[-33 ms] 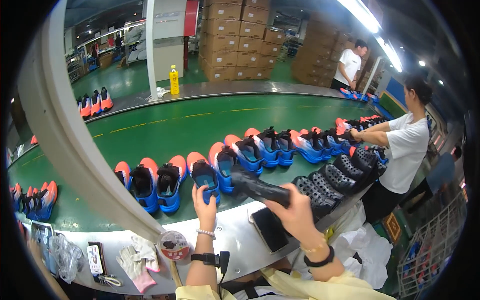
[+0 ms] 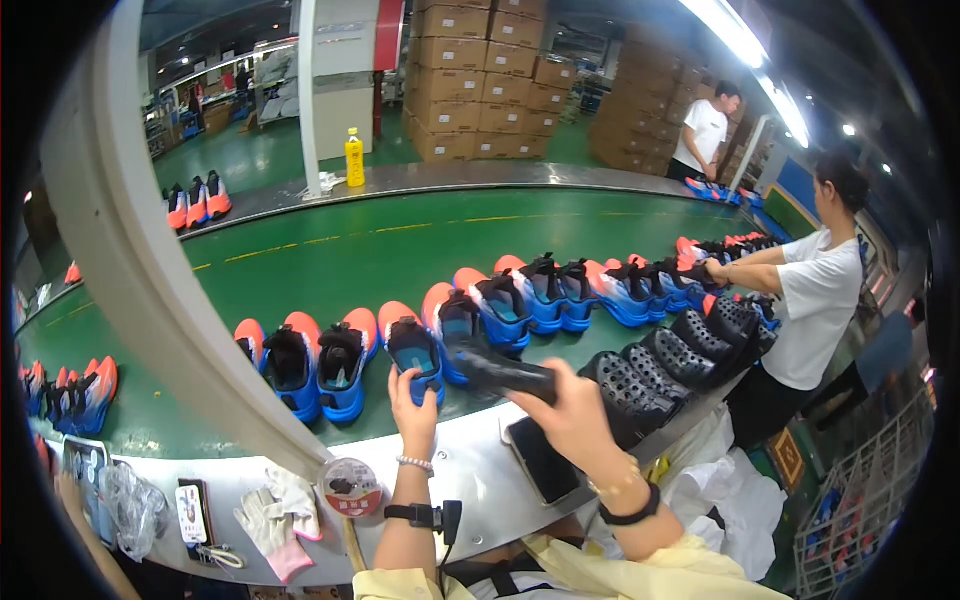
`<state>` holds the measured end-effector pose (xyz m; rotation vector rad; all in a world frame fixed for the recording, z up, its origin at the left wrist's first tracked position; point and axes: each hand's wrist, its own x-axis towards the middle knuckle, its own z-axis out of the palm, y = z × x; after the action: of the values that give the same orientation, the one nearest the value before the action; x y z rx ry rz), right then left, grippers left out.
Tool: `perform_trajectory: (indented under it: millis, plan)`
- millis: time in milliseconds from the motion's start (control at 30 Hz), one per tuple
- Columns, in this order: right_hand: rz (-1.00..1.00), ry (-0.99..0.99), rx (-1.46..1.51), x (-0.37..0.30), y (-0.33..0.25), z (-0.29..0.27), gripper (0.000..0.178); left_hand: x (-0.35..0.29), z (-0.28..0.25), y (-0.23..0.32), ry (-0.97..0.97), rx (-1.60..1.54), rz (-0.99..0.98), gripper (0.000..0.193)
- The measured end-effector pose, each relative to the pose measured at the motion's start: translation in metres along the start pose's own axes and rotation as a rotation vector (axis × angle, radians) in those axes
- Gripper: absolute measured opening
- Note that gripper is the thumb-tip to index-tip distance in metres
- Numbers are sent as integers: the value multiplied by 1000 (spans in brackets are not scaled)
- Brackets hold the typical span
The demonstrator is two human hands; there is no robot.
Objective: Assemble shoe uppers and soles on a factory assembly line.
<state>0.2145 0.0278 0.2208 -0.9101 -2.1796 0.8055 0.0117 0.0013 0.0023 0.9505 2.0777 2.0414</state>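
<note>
My left hand (image 2: pixel 411 408) has its fingers around the blue heel of a sneaker (image 2: pixel 411 349), orange at the toe with a blue-green insole. In my right hand (image 2: pixel 575 412) is a long black foot-shaped form (image 2: pixel 508 376), held by its near end and partly smeared by motion. The form's far end overlaps the opening of the neighbouring sneaker (image 2: pixel 438 310); whether it is inside, I cannot tell. More orange, white and blue sneakers stand in a row to both sides. Right of my right hand lie several black forms with round holes (image 2: pixel 650 370).
A green conveyor belt (image 2: pixel 330 275) carries the sneakers. On the metal ledge (image 2: pixel 455 465) lie a phone (image 2: pixel 542 460), gloves (image 2: pixel 272 530) and a round tape roll (image 2: pixel 350 487). A white post (image 2: pixel 160 260) rises at left. Another person (image 2: pixel 815 290) works at right; a yellow bottle (image 2: pixel 354 160) stands beyond.
My right hand has moved slightly left and down with the black foot-shaped form, whose far end now reaches over the neighbouring sneaker's opening. My left hand keeps its grip on the sneaker.
</note>
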Motion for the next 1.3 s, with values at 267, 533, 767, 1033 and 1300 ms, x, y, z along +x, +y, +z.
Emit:
perform_trajectory:
  millis: [267,533,767,1033,1300]
  plan:
    - [-141,-244,-471,112,8,146,43,9,-3,3,20,23,9,43]
    - [161,-710,-659,159,-16,164,45,5,-13,-5,68,3,-36,47]
    - [-138,-223,-696,135,37,231,31,10,-10,0,65,29,-59,44]
    - [111,-314,-640,142,38,254,28,8,-21,-2,67,42,-95,42]
    - [-6,-222,-675,157,62,284,18,9,-23,7,86,55,-86,41]
